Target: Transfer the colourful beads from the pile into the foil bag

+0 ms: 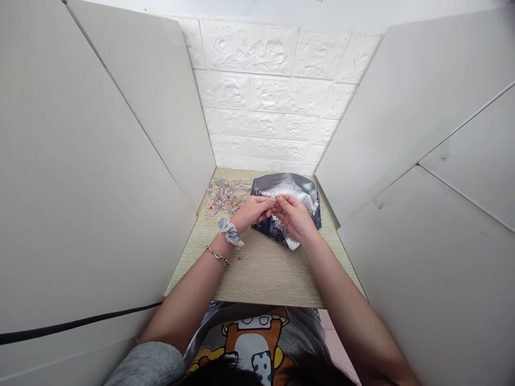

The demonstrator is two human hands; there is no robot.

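From my feed, the left hand (251,212) and right hand (293,217) pinch closed together above a navy-and-silver foil pouch (287,187), gripping something too small for me to make out. A tangle of beads (227,195) lies just left on the wood-grain worktop (265,279).

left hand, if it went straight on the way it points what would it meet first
The left hand would meet the right hand first; their fingertips look almost touching, though depth is unclear.

Bead strands (227,195) lie on bench (261,279), left of foil bag (285,187); brick-panel wall (261,91) behind bench; side boards (418,107) flank both sides.
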